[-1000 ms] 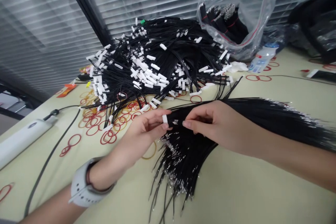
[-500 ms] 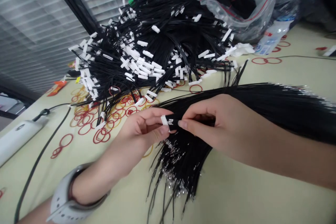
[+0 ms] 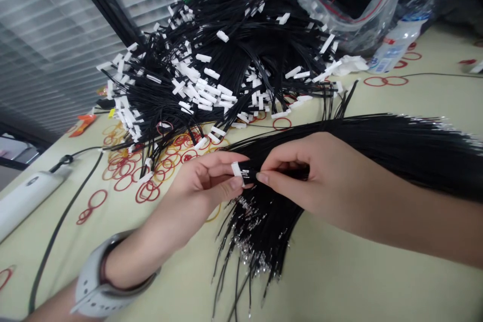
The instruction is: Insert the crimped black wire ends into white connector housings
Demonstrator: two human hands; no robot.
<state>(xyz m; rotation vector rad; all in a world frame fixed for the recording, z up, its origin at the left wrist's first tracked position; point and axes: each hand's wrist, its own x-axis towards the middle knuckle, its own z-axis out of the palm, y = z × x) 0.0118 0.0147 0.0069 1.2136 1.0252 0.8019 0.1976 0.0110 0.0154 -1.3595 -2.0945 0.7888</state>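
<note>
My left hand (image 3: 211, 181) pinches a small white plug connector (image 3: 237, 171) between thumb and fingers. Just to its right, my right hand (image 3: 302, 171) is closed on thin black wires, thumb against the index finger. Silvery wire ends (image 3: 246, 173) show at the connector's right side; whether they sit inside it I cannot tell. Beneath both hands lies a thick bundle of loose black wires (image 3: 271, 226) with metal-crimped tips fanning toward me. Another stretch of the bundle (image 3: 385, 146) runs off to the right, under my right forearm.
A large heap of black wires with white connectors (image 3: 204, 95) stands behind my hands. Red and yellow rubber bands (image 3: 124, 166) lie at left, near a white power strip (image 3: 30, 196) and its cable. Back right are a plastic bag of wire bundles (image 3: 347, 20) and a bottle (image 3: 400, 45).
The view has shifted slightly. Both hands keep the same hold, and the connector and wires between them look almost unchanged.
</note>
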